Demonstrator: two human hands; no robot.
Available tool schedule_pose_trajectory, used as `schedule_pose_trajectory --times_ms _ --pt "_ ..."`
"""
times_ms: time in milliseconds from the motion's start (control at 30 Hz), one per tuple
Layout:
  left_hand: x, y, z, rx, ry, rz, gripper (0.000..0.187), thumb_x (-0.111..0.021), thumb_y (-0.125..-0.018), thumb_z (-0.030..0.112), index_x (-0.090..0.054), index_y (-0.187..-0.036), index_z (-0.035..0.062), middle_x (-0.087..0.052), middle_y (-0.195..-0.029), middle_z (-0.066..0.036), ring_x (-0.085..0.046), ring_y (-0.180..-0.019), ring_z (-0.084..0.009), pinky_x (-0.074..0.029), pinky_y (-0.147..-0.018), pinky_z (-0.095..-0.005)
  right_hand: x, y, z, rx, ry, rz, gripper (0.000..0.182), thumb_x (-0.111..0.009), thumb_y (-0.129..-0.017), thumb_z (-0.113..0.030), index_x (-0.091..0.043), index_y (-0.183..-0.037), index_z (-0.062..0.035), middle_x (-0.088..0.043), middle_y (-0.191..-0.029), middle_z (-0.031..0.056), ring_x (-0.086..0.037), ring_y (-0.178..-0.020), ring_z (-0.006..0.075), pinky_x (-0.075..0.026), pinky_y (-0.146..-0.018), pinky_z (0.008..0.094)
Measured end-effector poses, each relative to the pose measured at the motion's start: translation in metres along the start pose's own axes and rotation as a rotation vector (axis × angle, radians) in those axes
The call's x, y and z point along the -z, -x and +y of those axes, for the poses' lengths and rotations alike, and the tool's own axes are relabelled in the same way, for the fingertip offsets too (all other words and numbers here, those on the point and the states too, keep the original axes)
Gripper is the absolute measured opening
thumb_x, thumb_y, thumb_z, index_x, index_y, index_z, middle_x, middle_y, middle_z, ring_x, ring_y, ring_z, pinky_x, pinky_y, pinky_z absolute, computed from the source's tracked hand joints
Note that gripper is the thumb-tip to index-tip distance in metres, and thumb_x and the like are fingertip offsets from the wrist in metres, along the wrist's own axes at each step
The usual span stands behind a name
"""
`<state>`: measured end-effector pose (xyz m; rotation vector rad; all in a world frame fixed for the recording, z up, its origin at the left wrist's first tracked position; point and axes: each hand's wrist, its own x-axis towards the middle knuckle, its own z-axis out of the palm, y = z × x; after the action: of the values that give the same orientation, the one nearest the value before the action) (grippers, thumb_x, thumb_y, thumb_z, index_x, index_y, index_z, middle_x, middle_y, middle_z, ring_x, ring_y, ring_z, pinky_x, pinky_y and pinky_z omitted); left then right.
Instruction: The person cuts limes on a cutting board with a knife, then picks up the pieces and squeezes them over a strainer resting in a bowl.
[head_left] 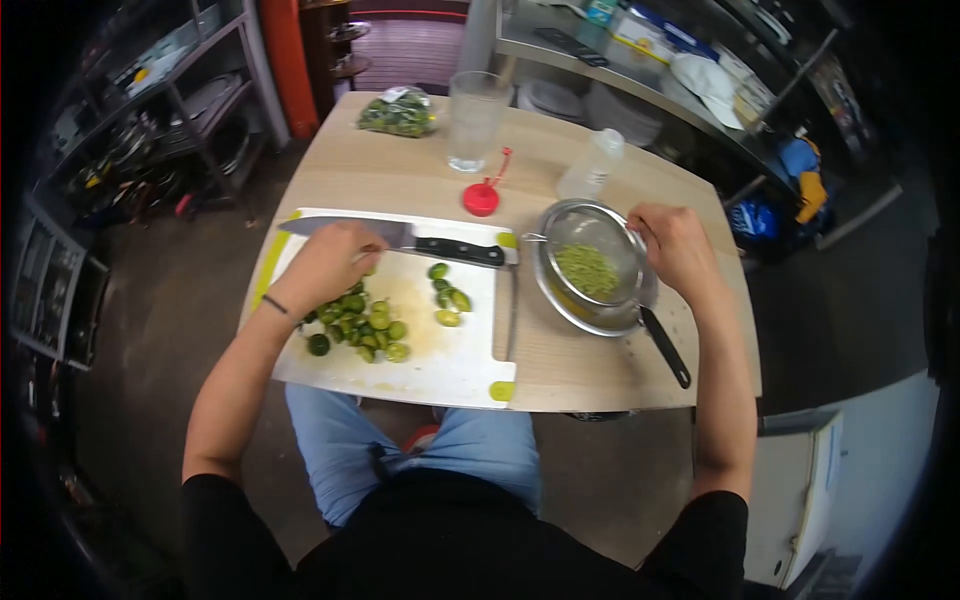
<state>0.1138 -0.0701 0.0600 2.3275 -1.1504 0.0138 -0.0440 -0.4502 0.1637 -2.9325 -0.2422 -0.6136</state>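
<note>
My left hand [335, 262] is over the white cutting board [470, 355], fingers drawn together; what is in them, if anything, is hidden. Just below it lies a pile of small green limes [365, 327], some of which look cut. Several more small limes [448, 297] sit apart to the right. Across the board's far side lies a knife [455, 249] with a black handle, its blade partly behind my left hand. My right hand [677, 245] is closed at the right rim of a mesh strainer [625, 262]. Green pulp [586, 270] fills the strainer's middle, above a metal bowl [560, 305].
Behind the board stand a clear tumbler [476, 125], a bag of green produce [398, 113], a red cap with a spout [481, 198] and a translucent squeeze bottle [593, 168]. A metal shelf [640, 75] with goods borders the table's far right.
</note>
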Motion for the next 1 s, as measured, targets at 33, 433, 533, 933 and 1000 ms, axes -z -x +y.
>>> schedule_pose_trajectory --times_ms 33,433,533,933,1000 --pt "-0.001 0.000 0.000 0.006 -0.011 -0.007 0.018 -0.065 -0.082 0.012 -0.072 -0.095 0.0015 -0.069 -0.093 -0.018 -0.066 -0.089 -0.0370 -0.052 -0.084 -0.0443 0.009 0.000 -0.005 -0.014 0.021 -0.005 0.014 -0.060 -0.079 0.003 -0.070 -0.088 -0.0015 -0.068 -0.079 0.0223 -0.067 -0.074 0.0380 -0.054 -0.071 0.0433" --pt "-0.008 0.002 -0.004 0.035 -0.128 -0.105 0.019 -0.075 -0.078 0.016 -0.073 -0.091 0.0029 -0.070 -0.092 -0.015 -0.065 -0.091 -0.0343 -0.051 -0.085 -0.0428 -0.030 0.016 -0.006 -0.176 0.076 -0.212 0.010 -0.062 -0.090 -0.007 -0.069 -0.094 -0.0007 -0.066 -0.074 0.0190 -0.065 -0.072 0.0345 -0.051 -0.071 0.0406" --pt "-0.007 0.004 -0.005 0.038 -0.195 -0.108 0.019 -0.076 -0.076 0.017 -0.074 -0.091 0.0051 -0.071 -0.093 -0.014 -0.067 -0.091 -0.0333 -0.052 -0.085 -0.0433 -0.015 0.005 -0.029 -0.228 -0.049 -0.073 0.014 -0.062 -0.090 -0.017 -0.069 -0.093 -0.0046 -0.070 -0.087 0.0172 -0.066 -0.081 0.0358 -0.052 -0.072 0.0454" --pt "-0.002 0.001 0.004 0.111 0.084 0.064 0.018 -0.070 -0.079 0.004 -0.072 -0.096 -0.0012 -0.071 -0.086 -0.015 -0.068 -0.080 -0.0244 -0.054 -0.074 -0.0336 -0.123 -0.006 -0.124 0.026 -0.129 -0.432 0.021 -0.070 -0.086 -0.018 -0.068 -0.103 -0.0068 -0.071 -0.084 0.0140 -0.067 -0.075 0.0350 -0.053 -0.068 0.0461" --pt "0.002 0.002 0.017 0.262 0.329 0.125 0.018 -0.072 -0.086 0.008 -0.071 -0.101 -0.0024 -0.071 -0.084 -0.008 -0.067 -0.080 -0.0142 -0.053 -0.075 -0.0293 -0.118 -0.009 -0.118 0.088 -0.345 -0.306 0.026 -0.074 -0.084 -0.017 -0.067 -0.107 -0.0068 -0.071 -0.083 0.0134 -0.067 -0.068 0.0294 -0.053 -0.063 0.0416"
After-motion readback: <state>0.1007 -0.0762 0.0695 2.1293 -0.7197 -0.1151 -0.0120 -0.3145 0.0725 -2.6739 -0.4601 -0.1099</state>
